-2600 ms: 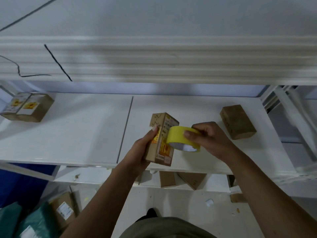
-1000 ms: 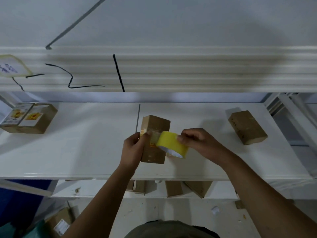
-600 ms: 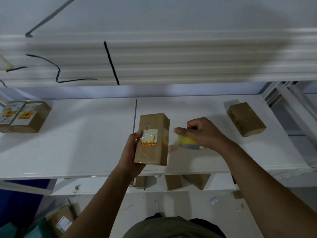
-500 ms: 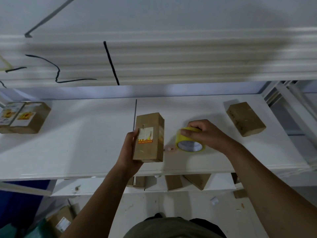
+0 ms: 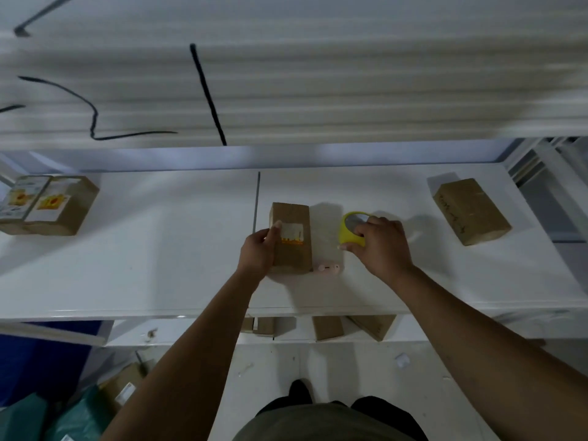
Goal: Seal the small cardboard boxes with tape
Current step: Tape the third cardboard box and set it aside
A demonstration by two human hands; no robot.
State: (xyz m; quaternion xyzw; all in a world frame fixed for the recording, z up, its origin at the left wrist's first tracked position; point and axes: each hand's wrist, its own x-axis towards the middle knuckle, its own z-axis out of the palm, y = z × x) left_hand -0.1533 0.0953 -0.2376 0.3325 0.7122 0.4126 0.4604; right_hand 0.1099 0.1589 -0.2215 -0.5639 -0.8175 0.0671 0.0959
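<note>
While I look down through the head camera, I see my left hand holding a small cardboard box that rests on the white shelf, just right of the seam between its two panels. My fingers are clamped on the box's left side, the thumb lying over the edge of a white and orange label on the top face. My right hand is just beside it to the right, closed on a yellow tape roll that stands on its rim on the shelf, its open core facing up and away from me; the index finger hooks over the roll's upper edge and the thumb presses low on its near side. Box and roll are near each other but apart, with bare shelf between them. A small pink object (I cannot tell what it is) lies on the shelf touching the box's near right corner.

Farther off, another brown box lies tilted at the right end of the shelf, and two labelled boxes sit side by side at the left end. Below the shelf's front edge, more brown boxes show on a lower shelf. Black cable runs across the blurred white ledge above.
</note>
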